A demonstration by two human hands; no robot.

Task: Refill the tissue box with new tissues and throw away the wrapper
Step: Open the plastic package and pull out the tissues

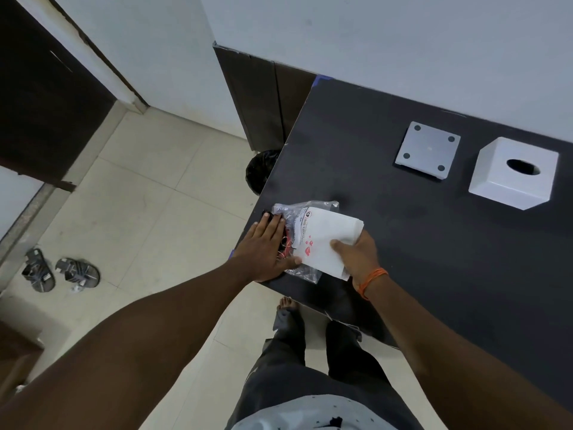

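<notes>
Tissues (322, 243) are sliding from their wrapper (299, 214) at the tabletop (434, 243) corner: left hand (266, 246), fingers flat, pinning plastic while right hand (356, 256) is pinching the stack, box (513, 172) waiting nearby

pale grey walls (403, 32), cream tiled floor (148, 197), dark table (434, 243), dark wooden door (40, 103), sandals (60, 270)

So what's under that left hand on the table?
The left hand presses flat on the clear plastic wrapper, pinning it while the right hand grips the white tissues. Red printing peeks out; the rest beneath is covered.
</notes>
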